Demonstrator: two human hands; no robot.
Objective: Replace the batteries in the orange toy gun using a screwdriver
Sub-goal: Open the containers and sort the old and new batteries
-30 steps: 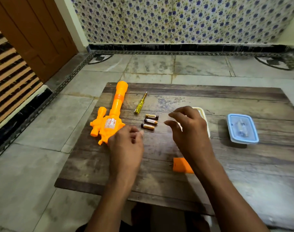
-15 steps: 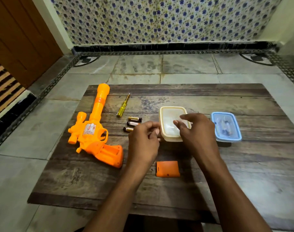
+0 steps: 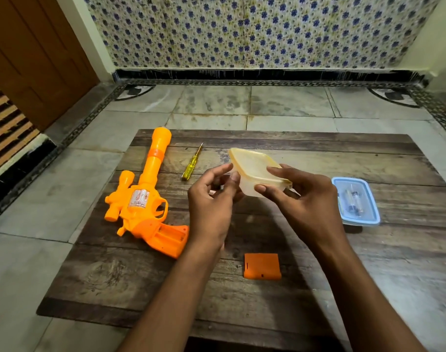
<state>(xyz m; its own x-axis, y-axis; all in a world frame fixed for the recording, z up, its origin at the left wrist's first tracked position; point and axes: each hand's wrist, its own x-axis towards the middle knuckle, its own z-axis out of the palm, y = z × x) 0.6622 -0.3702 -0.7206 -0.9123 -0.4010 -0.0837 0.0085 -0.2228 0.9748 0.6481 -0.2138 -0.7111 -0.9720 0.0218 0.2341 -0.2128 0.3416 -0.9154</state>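
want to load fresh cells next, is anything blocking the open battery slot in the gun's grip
Nothing visible does. The orange toy gun lies flat with its grip compartment open; the battery cover and screw lie apart on the board.

A low surface (image 3: pixel 318 275) sits on the floor (image 3: pixel 26 262), with a wall (image 3: pixel 242 31) behind it. On its left part lies a toy gun (image 3: pixel 143 199), barrel toward the wall, grip toward the viewer. Just right of the barrel lies a screwdriver (image 3: pixel 191 162). At the centre, two hands hold a tub (image 3: pixel 254 168) tilted above the surface: left hand (image 3: pixel 211 204) at its left side, right hand (image 3: pixel 303 199) at its right. Near the right edge rests a lidded box (image 3: pixel 356 201), possibly with batteries inside. Nearer the viewer, centre, lies a small cover (image 3: pixel 262 266), with a screw (image 3: pixel 239 265) just left of it.
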